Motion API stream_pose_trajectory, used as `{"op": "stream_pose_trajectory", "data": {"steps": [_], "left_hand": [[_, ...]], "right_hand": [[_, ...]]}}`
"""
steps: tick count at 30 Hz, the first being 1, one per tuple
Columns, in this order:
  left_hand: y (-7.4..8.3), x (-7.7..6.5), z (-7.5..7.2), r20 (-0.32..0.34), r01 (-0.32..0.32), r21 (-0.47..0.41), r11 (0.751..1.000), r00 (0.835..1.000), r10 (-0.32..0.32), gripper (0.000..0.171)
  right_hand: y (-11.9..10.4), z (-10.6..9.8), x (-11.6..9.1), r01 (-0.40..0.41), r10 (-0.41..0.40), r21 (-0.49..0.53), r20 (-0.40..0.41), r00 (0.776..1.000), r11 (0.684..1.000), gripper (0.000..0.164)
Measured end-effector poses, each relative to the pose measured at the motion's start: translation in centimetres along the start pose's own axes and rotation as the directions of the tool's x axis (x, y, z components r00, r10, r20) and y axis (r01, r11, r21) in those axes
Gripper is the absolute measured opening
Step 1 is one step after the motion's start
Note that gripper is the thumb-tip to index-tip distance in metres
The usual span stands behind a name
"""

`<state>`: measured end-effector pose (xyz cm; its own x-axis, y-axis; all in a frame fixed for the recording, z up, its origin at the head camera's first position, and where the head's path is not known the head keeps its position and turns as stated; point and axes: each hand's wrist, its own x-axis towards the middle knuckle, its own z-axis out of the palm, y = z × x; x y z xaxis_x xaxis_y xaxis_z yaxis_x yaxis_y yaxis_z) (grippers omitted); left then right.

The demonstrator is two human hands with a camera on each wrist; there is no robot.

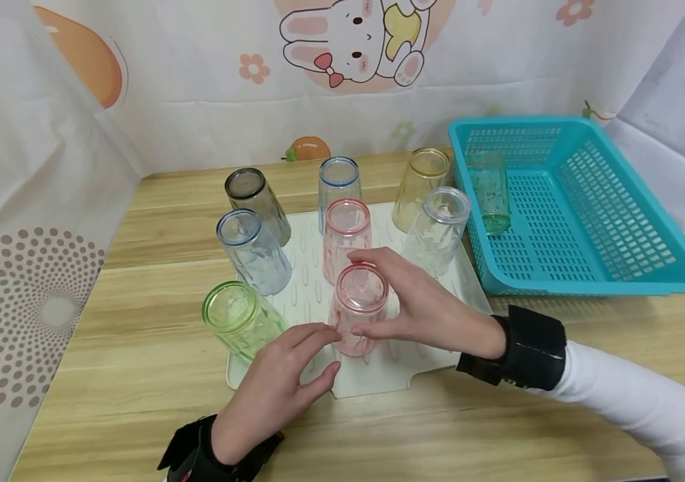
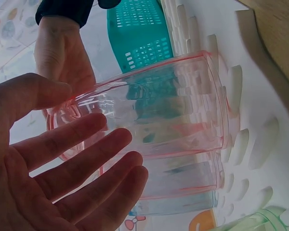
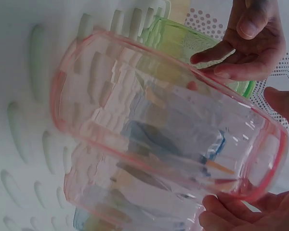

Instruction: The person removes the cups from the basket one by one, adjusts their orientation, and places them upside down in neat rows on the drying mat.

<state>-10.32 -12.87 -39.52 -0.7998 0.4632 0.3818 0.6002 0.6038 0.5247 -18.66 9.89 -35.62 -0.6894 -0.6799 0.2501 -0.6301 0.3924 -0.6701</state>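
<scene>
An upside-down pink glass stands at the front middle of a white draining mat. My right hand curves round its upper end from the right, fingers behind and thumb in front. On the near left side my left hand has its fingertips at the glass, fingers spread and fairly straight in the left wrist view. Directly behind stands another pink glass. Beside the left hand, a green glass leans on the mat's left edge. The right wrist view shows the pink glass with its mouth on the mat.
Left of centre are a pale blue glass and a grey glass. Behind stand a blue-rimmed glass and a yellow glass, with a clear glass at right. A turquoise basket holds a green glass.
</scene>
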Motion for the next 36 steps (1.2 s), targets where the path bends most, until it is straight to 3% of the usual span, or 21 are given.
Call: {"op": "stream_pose_trajectory", "data": {"steps": [6,14,20,24,28,31,33,36], "left_hand": [[0.1,0.1,0.0,0.001,0.004,0.011,1.0,1.0,-0.004,0.03],[0.4,0.4,-0.5,-0.019,-0.021,0.031,0.999,1.0,0.021,0.031],[0.6,0.5,-0.8,-0.005,-0.008,0.029,1.0,1.0,0.008,0.031],[0.6,0.4,-0.8,-0.001,0.002,0.033,0.999,1.0,-0.002,0.032],[0.6,0.2,-0.6,-0.002,-0.007,0.043,0.999,1.0,0.007,0.032],[0.7,0.2,-0.3,-0.007,-0.034,0.052,0.998,0.999,0.034,0.033],[0.9,0.2,0.1,-0.003,-0.054,0.062,0.997,0.998,0.055,0.033],[1.3,0.3,0.6,0.017,-0.087,0.074,0.993,0.996,0.086,0.032]], "right_hand": [[-0.3,-2.3,-0.8,-0.027,0.024,-0.07,-0.043,0.999,0.997,0.087],[-0.1,-7.3,-1.6,-0.006,-0.041,-0.223,-0.204,0.978,0.975,0.082],[1.9,-11.4,-2.2,0.033,-0.119,-0.329,-0.244,0.963,0.944,0.073],[3.9,-13.1,-2.4,0.008,-0.109,-0.385,-0.241,0.964,0.923,0.068],[5.7,-14.2,-2.4,-0.078,-0.032,-0.405,-0.258,0.966,0.911,0.061],[6.8,-15.0,-2.4,-0.221,0.111,-0.393,-0.284,0.952,0.893,0.057],[7.5,-15.6,-2.2,-0.335,0.233,-0.378,-0.291,0.928,0.863,0.058],[8.7,-16.6,-1.9,-0.48,0.404,-0.355,-0.269,0.874,0.802,0.068]]}}
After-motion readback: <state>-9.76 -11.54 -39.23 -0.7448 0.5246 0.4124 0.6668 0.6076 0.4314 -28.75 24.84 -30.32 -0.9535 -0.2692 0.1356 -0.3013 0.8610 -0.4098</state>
